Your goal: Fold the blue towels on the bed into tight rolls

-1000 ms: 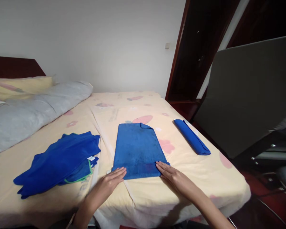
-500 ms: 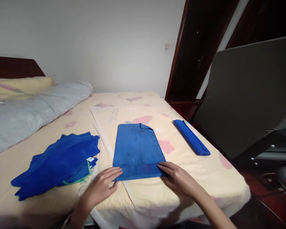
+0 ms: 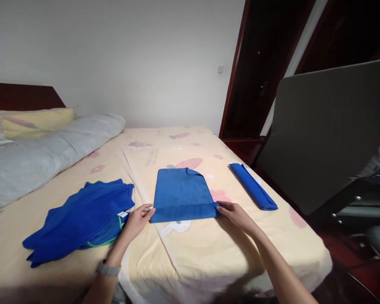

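Note:
A blue cloth [image 3: 182, 190] lies on the bed with its near edge folded over in a strip and its far right corner turned back. My left hand [image 3: 142, 216] pinches the near left corner of that strip. At the near right corner, my right hand [image 3: 233, 212] grips the fold between thumb and fingers. To the left lies a loose pile of blue cloths [image 3: 79, 219] with green edging and a white tag; my left wrist is beside it. A folded blue cloth [image 3: 253, 185] in a narrow strip rests to the right.
The patterned bedsheet [image 3: 202, 253] covers the bed. A grey rolled quilt [image 3: 57, 145] and a yellow pillow [image 3: 41, 122] lie at the left. A dark grey panel [image 3: 323, 135] stands off the bed's right side, with a dark door [image 3: 259, 71] behind.
The near edge of the cloth has been folded further away from me, making it shorter. Both hands have moved forward with it. The bed sits slightly lower in view.

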Tool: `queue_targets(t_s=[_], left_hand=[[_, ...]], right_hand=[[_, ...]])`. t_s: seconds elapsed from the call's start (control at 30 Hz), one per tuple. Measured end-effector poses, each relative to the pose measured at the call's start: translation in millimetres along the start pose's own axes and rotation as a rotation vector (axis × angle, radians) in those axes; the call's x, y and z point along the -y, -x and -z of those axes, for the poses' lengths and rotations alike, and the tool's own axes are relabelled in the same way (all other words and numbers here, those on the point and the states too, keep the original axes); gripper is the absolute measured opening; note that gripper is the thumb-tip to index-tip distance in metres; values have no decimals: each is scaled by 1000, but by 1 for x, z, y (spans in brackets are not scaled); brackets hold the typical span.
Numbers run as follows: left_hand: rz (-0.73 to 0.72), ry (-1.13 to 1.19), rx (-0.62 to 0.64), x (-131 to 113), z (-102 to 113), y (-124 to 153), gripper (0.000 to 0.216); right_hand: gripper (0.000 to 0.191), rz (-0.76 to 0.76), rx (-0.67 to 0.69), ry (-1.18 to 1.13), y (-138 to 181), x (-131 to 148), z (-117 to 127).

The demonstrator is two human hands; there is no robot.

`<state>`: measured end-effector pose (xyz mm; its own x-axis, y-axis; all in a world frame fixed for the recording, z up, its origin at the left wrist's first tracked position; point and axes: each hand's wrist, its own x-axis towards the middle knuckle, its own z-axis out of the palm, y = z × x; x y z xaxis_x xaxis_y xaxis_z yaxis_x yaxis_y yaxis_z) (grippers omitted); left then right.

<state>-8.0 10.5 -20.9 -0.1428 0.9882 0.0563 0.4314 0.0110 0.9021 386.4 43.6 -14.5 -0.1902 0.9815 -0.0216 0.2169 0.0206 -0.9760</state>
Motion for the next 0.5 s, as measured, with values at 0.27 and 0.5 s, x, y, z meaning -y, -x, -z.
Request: queue_targets(t_s=[0.27,0.5], left_hand=[[140,22,38,23,-1,-13,57],[74,45,44,22,-4,-16,48]], right_hand=[[21,-216,-169,-75,-16,-20,1],[18,-221,-216,10,-18,-18,-4]])
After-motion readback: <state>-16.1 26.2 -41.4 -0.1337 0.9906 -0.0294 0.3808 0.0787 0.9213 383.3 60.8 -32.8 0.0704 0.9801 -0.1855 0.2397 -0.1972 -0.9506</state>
